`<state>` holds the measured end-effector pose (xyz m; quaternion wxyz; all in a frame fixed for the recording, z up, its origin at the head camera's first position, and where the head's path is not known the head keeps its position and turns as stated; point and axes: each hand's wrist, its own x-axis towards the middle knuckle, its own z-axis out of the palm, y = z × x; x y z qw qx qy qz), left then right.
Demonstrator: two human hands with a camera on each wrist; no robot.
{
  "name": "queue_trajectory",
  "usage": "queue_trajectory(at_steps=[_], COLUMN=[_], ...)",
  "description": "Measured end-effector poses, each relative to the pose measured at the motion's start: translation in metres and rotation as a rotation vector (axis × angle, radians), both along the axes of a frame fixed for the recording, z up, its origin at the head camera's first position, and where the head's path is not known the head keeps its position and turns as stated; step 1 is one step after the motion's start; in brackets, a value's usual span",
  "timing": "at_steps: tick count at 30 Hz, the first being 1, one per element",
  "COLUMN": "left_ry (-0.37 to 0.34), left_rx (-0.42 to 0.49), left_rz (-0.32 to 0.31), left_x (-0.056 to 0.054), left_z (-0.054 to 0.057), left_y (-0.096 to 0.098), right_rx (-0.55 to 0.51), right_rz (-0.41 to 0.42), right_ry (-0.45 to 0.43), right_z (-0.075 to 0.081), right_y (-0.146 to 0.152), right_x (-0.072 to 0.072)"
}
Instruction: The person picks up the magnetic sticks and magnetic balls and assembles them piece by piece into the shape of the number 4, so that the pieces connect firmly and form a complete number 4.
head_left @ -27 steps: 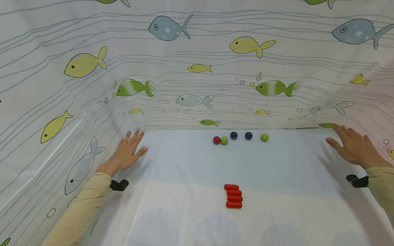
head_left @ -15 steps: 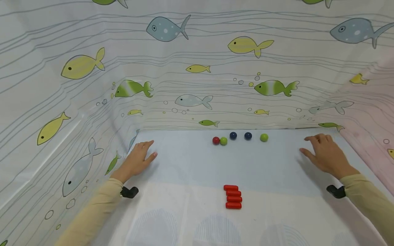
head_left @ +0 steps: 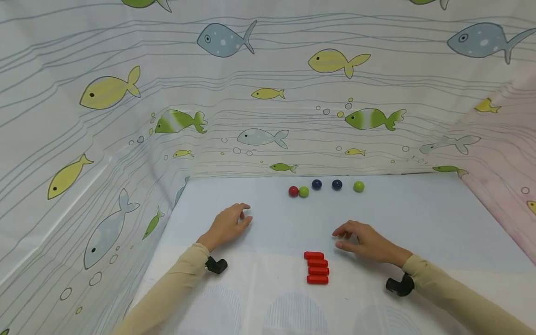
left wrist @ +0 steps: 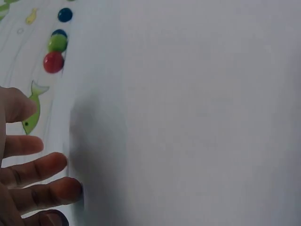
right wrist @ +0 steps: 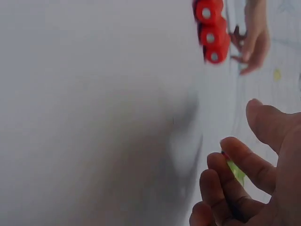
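Note:
Several red rods with hollow ends (head_left: pixel 318 271) lie side by side in a short stepped column at the near middle of the table. Closest to them is my right hand (head_left: pixel 368 243), up and to their right, its fingers loosely bent with nothing held. My left hand (head_left: pixel 226 226) hovers over the table to the left, fingers relaxed and holding nothing. In the left wrist view its fingers (left wrist: pixel 40 193) are spread apart. The right wrist view has the ends of the red rods (right wrist: pixel 210 36) beyond the right thumb.
Along the table's back edge sit a red ball (head_left: pixel 293 191), a green ball (head_left: pixel 304 191) touching it, two dark blue balls (head_left: pixel 317 184) and another green ball (head_left: pixel 358 186). Fish-printed sheeting (head_left: pixel 226 111) walls the back and both sides.
Both hands have moved inward from the table's two sides, the right one farther and also nearer the red rods. Their fingers are more bent than before. Rods and balls stay put.

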<state>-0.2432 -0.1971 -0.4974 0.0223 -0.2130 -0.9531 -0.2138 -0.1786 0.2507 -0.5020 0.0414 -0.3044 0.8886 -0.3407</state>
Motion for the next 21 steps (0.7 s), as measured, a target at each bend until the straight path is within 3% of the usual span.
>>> queue_trajectory(at_steps=[8,13,21], left_ry=[-0.002,0.008,0.022], left_rx=[0.100,0.153,0.200], left_rz=[-0.005,0.014,-0.020], left_x=[-0.017,-0.027,-0.034], left_z=[-0.015,-0.020,-0.021], left_y=[0.049,0.075,0.108], right_rx=[-0.080,-0.082,-0.048], right_rz=[0.092,0.111,0.116], right_ry=[-0.059,-0.046,-0.046], right_z=[-0.009,-0.012,-0.016], right_y=[-0.031,-0.039,-0.045], right_x=[0.005,0.005,0.006])
